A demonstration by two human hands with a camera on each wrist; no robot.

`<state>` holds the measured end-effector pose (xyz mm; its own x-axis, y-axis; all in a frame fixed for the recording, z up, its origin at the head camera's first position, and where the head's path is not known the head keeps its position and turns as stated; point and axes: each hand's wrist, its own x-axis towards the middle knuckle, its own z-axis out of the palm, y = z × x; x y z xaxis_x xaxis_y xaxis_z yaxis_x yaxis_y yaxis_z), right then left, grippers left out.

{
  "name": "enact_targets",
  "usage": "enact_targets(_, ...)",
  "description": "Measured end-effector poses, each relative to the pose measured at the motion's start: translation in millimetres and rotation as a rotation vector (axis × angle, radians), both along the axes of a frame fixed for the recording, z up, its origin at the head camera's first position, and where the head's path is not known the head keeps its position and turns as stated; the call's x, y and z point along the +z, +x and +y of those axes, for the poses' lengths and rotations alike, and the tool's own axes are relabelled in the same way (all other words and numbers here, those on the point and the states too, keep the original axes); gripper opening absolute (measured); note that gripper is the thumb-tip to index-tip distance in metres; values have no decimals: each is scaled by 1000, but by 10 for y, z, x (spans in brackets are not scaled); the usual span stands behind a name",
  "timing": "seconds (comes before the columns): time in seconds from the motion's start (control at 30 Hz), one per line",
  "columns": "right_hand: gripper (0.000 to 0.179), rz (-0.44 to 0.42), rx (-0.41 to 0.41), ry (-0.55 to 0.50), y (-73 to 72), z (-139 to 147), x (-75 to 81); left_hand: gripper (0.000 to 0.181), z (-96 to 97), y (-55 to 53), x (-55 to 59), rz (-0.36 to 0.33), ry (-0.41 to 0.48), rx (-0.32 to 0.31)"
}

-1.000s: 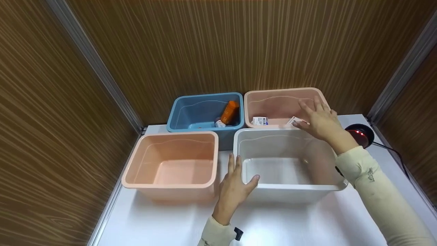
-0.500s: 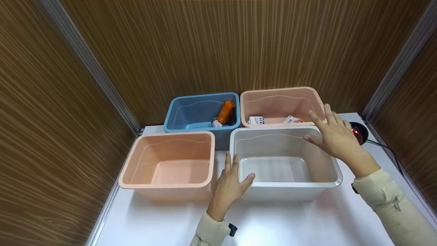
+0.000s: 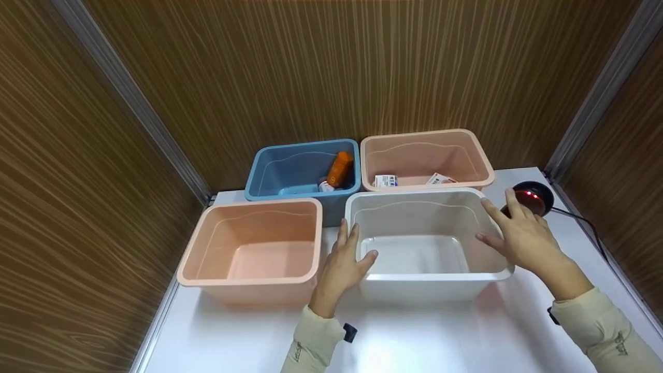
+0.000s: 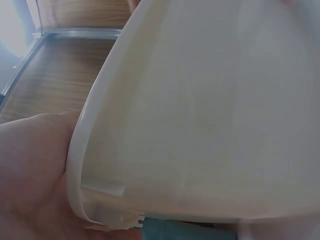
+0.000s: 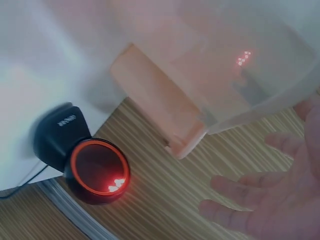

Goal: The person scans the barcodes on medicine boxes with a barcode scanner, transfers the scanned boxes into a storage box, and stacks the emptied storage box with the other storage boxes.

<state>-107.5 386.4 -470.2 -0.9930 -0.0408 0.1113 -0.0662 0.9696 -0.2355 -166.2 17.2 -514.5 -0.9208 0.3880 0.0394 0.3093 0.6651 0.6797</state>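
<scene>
A white plastic bin [image 3: 430, 278] stands front right on the white table. Beside its left wall is my left hand [image 3: 339, 269], fingers straight and thumb spread over the rim. In the left wrist view the palm lies against the bin's edge [image 4: 75, 165]. My right hand [image 3: 531, 241] is at the bin's right rim, fingers extended and spread, holding nothing. Whether it touches the rim cannot be told. In the right wrist view its fingers [image 5: 235, 192] lie apart beside the translucent bin wall. Just beyond that hand stands a black scanner [image 3: 536, 197] with red lights.
A peach bin [image 3: 248, 282] stands front left. Behind it, a blue bin [image 3: 282, 166] holds an orange bottle [image 3: 340, 169] and a small white item [image 3: 326, 186]. The rear pink bin [image 3: 414, 147] contains small white boxes [image 3: 386, 181]. Wood-grain panels [image 3: 331, 67] enclose the table.
My right hand has come from over the rear pink bin, rightward and back toward me, to the white bin's right rim. The left hand stays by the left rim. The head view has shifted slightly.
</scene>
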Motion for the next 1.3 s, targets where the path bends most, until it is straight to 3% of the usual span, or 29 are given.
enact_targets(0.17,80,-16,3,-31,60,15,-49,83,23,-108,52,-69,-43,19)
enact_targets(0.4,82,-106,22,-123,97,6,-98,89,24,-178,67,-144,-154,3)
enact_targets(0.8,73,-104,68,-166,120,19,-190,80,47,-259,106,-107,-245,-12)
enact_targets(1.0,67,-116,83,-176,134,41,-221,89,66,-263,119,-78,-284,-15)
enact_targets(1.3,62,-49,88,-172,207,51,-234,91,53,-296,131,-108,-264,-49)
